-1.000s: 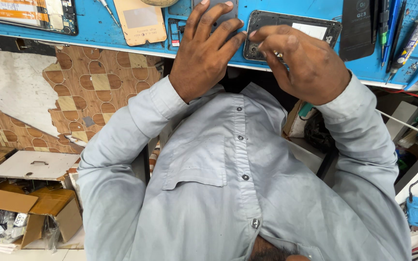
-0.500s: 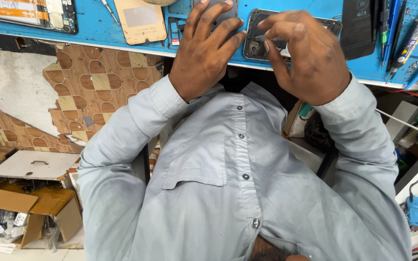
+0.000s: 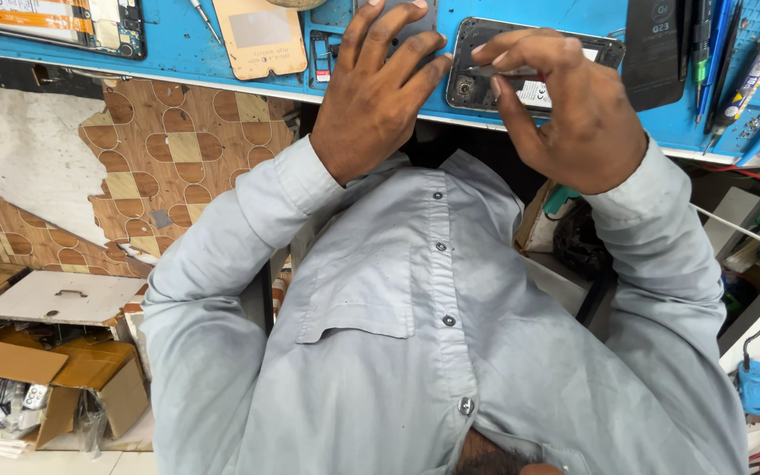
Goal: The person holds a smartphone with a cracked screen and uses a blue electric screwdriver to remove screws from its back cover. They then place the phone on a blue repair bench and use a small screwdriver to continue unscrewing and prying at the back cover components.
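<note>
Phone (image 3: 529,75): opened, thin, judged fragile; hold by edges.
Right hand (image 3: 565,114): over phone, pinching slim tool (image 3: 499,70).
Left hand (image 3: 380,88): beside phone, spread on grey panel (image 3: 402,18).

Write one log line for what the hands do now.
left hand: spread on grey panel | right hand: pinching thin tool | open phone: under tool, on blue mat

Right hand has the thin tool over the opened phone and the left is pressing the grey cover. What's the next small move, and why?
Probably lower the tool tip onto the corner beside the camera of the opened phone. The right hand pinches it just above that corner, while the left hand lies flat on the grey cover, bracing on the blue mat.
</note>
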